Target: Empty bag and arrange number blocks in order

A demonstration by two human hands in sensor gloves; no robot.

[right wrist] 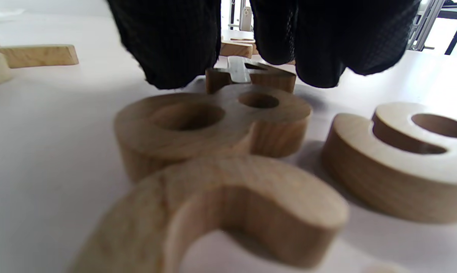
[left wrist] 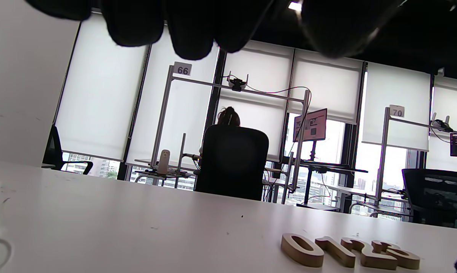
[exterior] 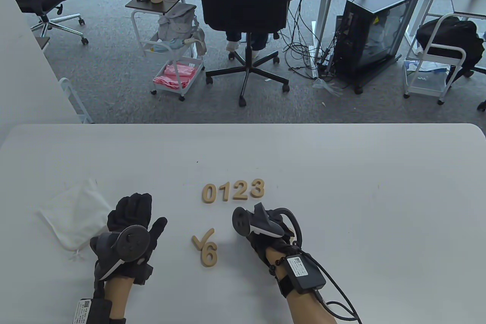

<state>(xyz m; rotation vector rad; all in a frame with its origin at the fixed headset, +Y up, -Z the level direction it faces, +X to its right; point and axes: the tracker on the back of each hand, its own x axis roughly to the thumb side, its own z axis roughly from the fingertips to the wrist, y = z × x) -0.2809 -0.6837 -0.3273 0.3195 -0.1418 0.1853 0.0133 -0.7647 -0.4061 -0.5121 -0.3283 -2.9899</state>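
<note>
Blocks 0, 1, 2 and 3 sit side by side in a row on your white table, reading in order from your left. Your right hand hovers just behind that row over a cluster of blocks; the right wrist view shows an 8 and a 4 beneath your fingertips, but you cannot tell whether they grip anything. Nearer you lie the 7 and 6, touching. Your left hand rests with fingers curled, holding nothing, its knuckles beside the flat white bag.
</note>
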